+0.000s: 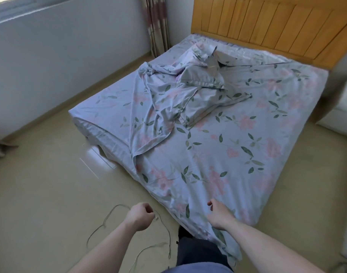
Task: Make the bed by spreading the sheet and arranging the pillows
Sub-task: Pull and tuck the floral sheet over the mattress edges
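- Far left, a pale wall runs along under a window, with the tan tiled floor below it catching a bright glare.
- A thin cord lies looped on the floor near the person's feet.
- The left hand hangs over the floor just off the bed's near corner, fingers curled in loosely, holding nothing that I can see.
- A patterned curtain hangs in the corner behind the bed.
- The floral sheet covers the mattress, mostly flat on the right half, with a loose fold bunched and twisted across the left middle.
- Two pillows in the same print lie heaped and crooked toward the head of the bed, tangled with the bunched cloth.
- The right hand rests over the near corner of the sheet, fingers curled; whether it actually pinches the cloth, I cannot tell.
- A wooden headboard stands at the far right end.
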`<state>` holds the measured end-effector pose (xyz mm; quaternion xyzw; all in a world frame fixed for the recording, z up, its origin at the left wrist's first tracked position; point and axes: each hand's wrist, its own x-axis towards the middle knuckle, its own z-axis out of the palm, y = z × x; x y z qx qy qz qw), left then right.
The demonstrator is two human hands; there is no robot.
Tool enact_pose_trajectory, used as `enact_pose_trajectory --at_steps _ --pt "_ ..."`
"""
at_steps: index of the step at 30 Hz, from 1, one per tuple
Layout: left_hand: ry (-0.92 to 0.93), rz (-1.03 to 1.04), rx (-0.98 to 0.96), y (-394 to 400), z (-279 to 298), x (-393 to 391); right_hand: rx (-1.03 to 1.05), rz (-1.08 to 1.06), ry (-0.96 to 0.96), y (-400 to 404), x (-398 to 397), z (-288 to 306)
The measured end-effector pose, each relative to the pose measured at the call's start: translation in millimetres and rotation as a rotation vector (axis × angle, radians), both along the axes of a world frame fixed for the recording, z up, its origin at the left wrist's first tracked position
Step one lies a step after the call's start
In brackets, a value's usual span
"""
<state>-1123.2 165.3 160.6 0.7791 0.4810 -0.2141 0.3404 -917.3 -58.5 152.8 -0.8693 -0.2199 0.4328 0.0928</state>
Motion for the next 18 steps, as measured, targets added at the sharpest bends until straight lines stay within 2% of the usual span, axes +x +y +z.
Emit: enact_pose_trajectory --at_steps 5,10,18 --pt "-0.012 -0.054 0.062 48.3 5.4 41.9 -0.021 -0.019 0.033 40.2 31.6 -16.5" --pt "0.027 -0.074 0.121 100.6 6.9 62.3 0.055 -0.057 0.064 84.1 48.8 -16.4" --pt "0.07 -0.227 0.1 151.0 -2.8 102.9 0.066 -0.211 0.065 92.4 63.4 -25.9"
